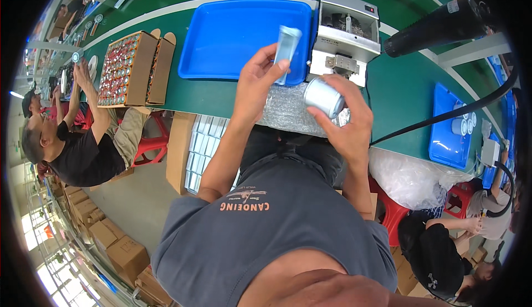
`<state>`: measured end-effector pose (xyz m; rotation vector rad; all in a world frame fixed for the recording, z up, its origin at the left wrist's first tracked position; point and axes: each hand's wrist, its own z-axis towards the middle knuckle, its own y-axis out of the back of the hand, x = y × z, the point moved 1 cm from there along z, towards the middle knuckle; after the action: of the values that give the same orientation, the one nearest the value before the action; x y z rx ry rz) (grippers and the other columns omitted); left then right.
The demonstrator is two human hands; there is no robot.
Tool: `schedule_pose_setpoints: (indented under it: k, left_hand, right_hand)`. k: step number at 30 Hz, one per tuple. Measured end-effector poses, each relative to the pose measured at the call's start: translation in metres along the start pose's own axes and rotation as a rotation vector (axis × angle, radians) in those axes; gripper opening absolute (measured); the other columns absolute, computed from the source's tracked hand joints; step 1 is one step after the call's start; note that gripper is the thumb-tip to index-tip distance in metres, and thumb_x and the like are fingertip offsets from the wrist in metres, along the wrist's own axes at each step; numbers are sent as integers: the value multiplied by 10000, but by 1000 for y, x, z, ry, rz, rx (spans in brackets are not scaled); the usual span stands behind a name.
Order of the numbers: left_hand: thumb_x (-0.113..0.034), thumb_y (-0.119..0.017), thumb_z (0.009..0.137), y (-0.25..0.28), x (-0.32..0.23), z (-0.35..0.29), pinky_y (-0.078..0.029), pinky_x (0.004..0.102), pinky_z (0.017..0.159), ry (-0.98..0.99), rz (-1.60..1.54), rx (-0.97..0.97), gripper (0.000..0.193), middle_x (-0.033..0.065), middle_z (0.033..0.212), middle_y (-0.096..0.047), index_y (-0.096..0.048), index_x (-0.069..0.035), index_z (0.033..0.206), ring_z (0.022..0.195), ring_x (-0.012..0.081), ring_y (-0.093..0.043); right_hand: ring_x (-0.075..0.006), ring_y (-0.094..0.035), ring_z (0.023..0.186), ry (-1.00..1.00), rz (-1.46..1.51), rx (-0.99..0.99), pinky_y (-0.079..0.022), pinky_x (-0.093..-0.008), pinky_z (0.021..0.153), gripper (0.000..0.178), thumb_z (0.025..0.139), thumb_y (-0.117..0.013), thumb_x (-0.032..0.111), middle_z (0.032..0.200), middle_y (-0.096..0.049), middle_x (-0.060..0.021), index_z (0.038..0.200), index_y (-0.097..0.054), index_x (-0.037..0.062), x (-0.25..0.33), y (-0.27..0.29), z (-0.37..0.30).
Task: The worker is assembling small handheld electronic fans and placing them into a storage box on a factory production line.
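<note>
My left hand (254,85) pinches a pale blue, strip-like handle piece (288,45) between thumb and fingers, its wider end pointing up over the blue tray. In my right hand (352,113) is a white and pale blue cylindrical housing (321,97), gripped round its side and tilted. The two parts are apart from each other. Just beyond my right hand stands a small silver benchtop machine (348,43) with an open top and a metal block at its front. Under my hands lies a sheet of bubble wrap (285,110) at the table's near edge.
A large blue tray (221,41) lies beyond my left hand. Left of it stands a carton (124,71) packed with small cylindrical parts. A black tube (438,27) and black cable (454,113) cross at right. Another tray (443,135) holds white housings. Co-workers sit on both sides.
</note>
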<state>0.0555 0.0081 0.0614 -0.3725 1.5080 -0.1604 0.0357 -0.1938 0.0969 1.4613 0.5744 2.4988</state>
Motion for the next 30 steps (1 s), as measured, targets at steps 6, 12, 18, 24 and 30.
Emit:
schedule_pose_setpoints:
  k: [6, 12, 18, 24, 30]
  left_hand:
    - [-79, -725, 918, 15, -11, -3, -406, 198, 558, -8, 204, 3, 205, 20, 904, -698, -673, -33, 1111, 707, 35, -564]
    - [-68, -722, 899, 17, -18, 2, -353, 191, 502, 4, 259, 72, 176, 27, 902, -692, -728, -15, 1067, 636, 31, -526]
    - [-11, -632, 853, 28, -19, 11, -298, 192, 487, 66, 272, 163, 197, 30, 890, -689, -767, -4, 997, 594, 25, -462]
    - [6, -581, 830, 31, -18, 15, -265, 198, 475, 169, 234, 209, 239, 29, 909, -683, -766, 12, 981, 600, 23, -443]
    - [1, -584, 819, 26, -24, 15, -255, 204, 476, 139, 256, 238, 227, 26, 871, -660, -767, 22, 951, 593, 29, -429]
  right_hand:
    - [-312, -647, 1029, 173, -176, -33, -511, -376, 883, 505, 699, -853, 51, 1221, -688, -108, 1171, -675, 58, -3, 20, 13]
    - [-292, -609, 1020, 224, -192, 172, -500, -370, 887, 477, 719, -828, 64, 1243, -685, -61, 1173, -681, 77, -6, 31, 15]
    - [-296, -621, 1044, 181, -140, 332, -489, -375, 930, 475, 680, -825, 38, 1224, -695, -96, 1137, -693, 49, -12, 41, 13]
    - [-285, -593, 1019, 181, -84, 459, -508, -384, 884, 496, 709, -809, 76, 1257, -678, -33, 1188, -680, 99, -13, 42, 10]
    - [-300, -614, 1062, 162, -67, 434, -485, -387, 936, 472, 701, -824, 96, 1221, -691, -102, 1152, -697, 38, -15, 39, 10]
